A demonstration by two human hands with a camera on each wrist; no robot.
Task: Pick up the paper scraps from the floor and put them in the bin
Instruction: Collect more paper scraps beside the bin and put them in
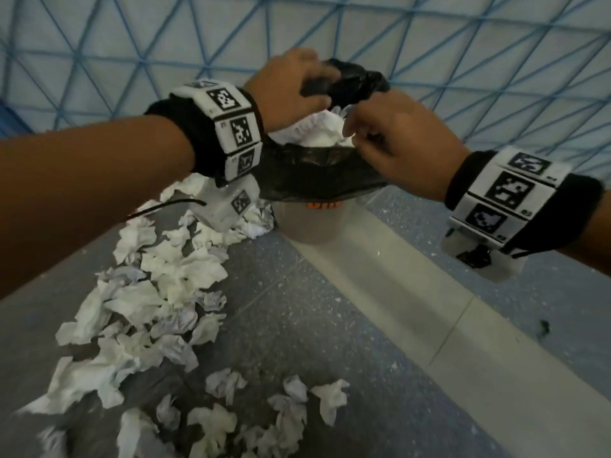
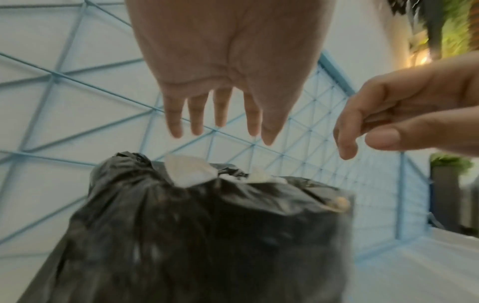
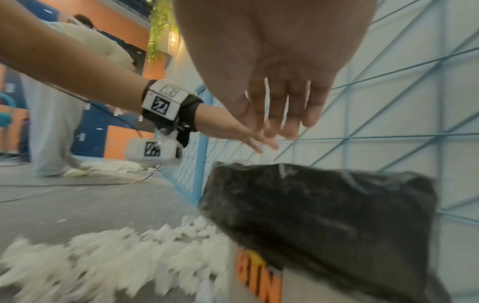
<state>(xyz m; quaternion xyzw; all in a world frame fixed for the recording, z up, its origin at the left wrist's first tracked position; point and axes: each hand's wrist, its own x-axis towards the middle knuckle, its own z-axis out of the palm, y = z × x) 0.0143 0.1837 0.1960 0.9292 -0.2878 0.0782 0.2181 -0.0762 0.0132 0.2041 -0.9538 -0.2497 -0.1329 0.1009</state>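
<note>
A pale bin (image 1: 310,226) with orange lettering stands on the floor, lined with a black bag (image 1: 314,173). White crumpled paper (image 1: 320,130) fills its top. My left hand (image 1: 291,84) hovers over the bag's far rim. In the left wrist view its fingers (image 2: 221,116) are straight and hold nothing. My right hand (image 1: 390,140) is above the near right rim, fingers loosely bent and empty (image 2: 388,123). Many white paper scraps (image 1: 165,292) lie in a heap on the grey floor, left of the bin and in front of it.
A white wall panel with a blue triangle lattice (image 1: 429,44) stands right behind the bin. A pale raised strip (image 1: 413,309) runs along the floor to the right. In the right wrist view a person (image 3: 57,123) stands further off, and cables (image 3: 77,184) cross the floor.
</note>
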